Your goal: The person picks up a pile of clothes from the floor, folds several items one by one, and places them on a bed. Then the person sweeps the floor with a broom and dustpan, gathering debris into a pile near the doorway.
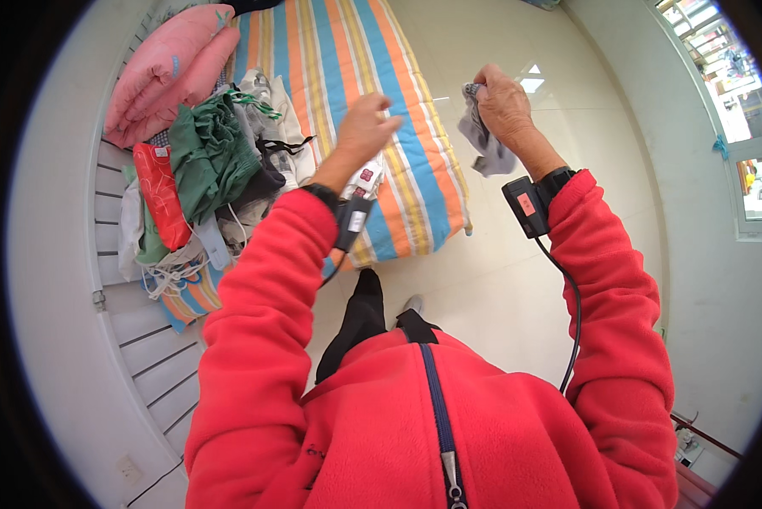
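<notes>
My right hand (505,102) grips a crumpled grey cloth (492,153), sock-like in size, which hangs down over the tiled floor beside the bed. Over the striped quilt (412,172), my left hand (368,127) is raised with nothing in it, thumb and forefinger spread and the other fingers curled. Beneath my left wrist lies a white cloth item (369,175) with dark red patterned marks, partly covered by the wrist device. To the left of that hand are a cream garment (285,114) and a black strap (288,145).
A heap on the bed's left side holds a green garment (212,153), a red packet (161,194) and white cords (177,273). Behind it sits a folded pink quilt (171,63). White slats (158,356) run along the left wall; a window (718,76) is at right.
</notes>
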`<state>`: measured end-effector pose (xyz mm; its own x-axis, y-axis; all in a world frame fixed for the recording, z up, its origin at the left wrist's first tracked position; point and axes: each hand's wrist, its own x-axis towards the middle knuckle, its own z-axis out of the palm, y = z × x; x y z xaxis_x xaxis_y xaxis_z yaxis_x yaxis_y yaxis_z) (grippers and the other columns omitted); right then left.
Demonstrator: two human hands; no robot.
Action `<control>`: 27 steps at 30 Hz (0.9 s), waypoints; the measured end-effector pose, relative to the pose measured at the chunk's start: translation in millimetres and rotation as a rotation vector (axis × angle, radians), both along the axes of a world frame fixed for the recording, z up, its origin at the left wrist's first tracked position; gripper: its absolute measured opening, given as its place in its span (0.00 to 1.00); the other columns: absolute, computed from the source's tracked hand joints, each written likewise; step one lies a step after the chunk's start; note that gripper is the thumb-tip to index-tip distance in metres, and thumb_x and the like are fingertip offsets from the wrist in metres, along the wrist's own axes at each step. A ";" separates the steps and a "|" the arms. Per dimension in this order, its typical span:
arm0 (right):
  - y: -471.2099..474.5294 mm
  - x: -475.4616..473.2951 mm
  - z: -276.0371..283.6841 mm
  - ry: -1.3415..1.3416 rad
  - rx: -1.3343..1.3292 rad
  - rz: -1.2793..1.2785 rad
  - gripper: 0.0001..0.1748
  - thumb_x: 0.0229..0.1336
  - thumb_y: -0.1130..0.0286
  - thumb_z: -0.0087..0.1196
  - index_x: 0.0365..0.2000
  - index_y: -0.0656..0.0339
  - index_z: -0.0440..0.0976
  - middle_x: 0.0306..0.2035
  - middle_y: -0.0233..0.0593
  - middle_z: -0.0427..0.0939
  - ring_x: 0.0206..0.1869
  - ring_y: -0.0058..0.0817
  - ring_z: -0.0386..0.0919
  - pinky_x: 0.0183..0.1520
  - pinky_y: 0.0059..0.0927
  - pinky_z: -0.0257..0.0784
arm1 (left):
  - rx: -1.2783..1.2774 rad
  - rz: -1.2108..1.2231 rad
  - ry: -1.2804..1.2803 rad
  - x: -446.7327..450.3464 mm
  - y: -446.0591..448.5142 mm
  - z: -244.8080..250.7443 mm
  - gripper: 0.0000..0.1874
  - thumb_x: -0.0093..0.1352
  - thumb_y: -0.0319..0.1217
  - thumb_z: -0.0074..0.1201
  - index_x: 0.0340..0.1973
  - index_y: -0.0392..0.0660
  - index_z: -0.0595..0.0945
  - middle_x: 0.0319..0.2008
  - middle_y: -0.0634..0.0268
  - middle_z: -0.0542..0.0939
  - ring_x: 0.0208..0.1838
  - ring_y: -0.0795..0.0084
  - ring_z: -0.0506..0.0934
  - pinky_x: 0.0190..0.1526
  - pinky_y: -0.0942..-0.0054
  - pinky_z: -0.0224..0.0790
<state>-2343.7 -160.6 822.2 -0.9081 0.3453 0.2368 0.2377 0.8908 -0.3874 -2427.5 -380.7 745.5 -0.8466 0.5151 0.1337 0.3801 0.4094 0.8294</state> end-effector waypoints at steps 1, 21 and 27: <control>-3.3 -0.4 2.0 -0.018 -0.015 0.005 0.09 0.56 0.68 0.45 0.36 0.58 0.72 0.34 0.51 0.79 0.41 0.51 0.76 0.44 0.45 0.69 | 0.003 -0.025 0.035 8.7 23.1 4.8 0.21 0.59 0.39 0.60 0.41 0.37 0.77 0.40 0.54 0.76 0.40 0.61 0.76 0.43 0.67 0.70; -14.4 21.1 18.2 0.004 0.195 0.311 0.08 0.55 0.70 0.53 0.35 0.59 0.68 0.31 0.45 0.78 0.35 0.46 0.77 0.37 0.41 0.72 | -0.377 0.205 0.276 -3.7 -20.7 -32.5 0.16 0.56 0.20 0.48 0.40 0.44 0.79 0.40 0.54 0.77 0.47 0.50 0.75 0.47 0.58 0.68; -14.5 46.0 -3.5 -0.204 0.260 0.511 0.07 0.50 0.76 0.54 0.32 0.61 0.68 0.32 0.45 0.76 0.36 0.49 0.76 0.37 0.43 0.73 | -0.450 0.181 0.358 -5.3 -90.3 -37.5 0.09 0.60 0.25 0.44 0.33 0.46 0.79 0.37 0.57 0.76 0.41 0.50 0.76 0.40 0.56 0.70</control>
<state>-2297.8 -175.1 818.7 -0.9796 -0.1922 0.0592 -0.1985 0.9710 -0.1332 -2432.8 -470.9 708.0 -0.8688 0.4392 0.2286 0.4951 0.7750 0.3928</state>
